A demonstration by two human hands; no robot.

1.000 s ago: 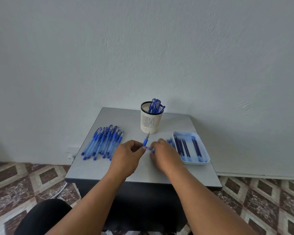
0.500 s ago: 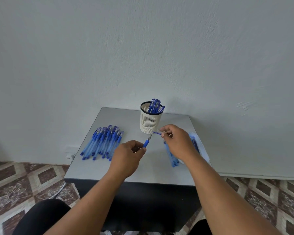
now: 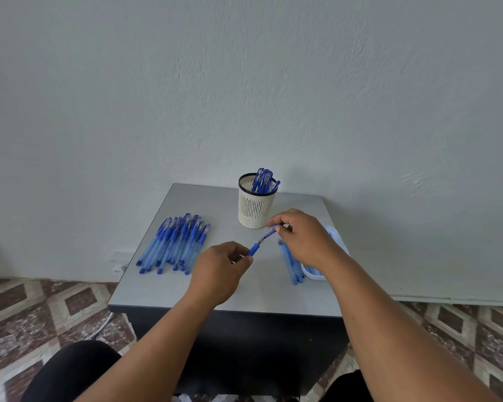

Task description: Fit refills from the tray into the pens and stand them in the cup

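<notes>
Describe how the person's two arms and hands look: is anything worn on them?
Both forearms are bare up to the frame's edge: no sleeves, gloves, watch or bracelet show. The left hand and the right hand appear to carry no rings, though the fingers are small in this view. Dark clothing covers the lap below the arms.

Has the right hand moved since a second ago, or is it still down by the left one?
Yes. The right hand has gone up and away from the left hand, toward the cup, pinching a refill.
</notes>
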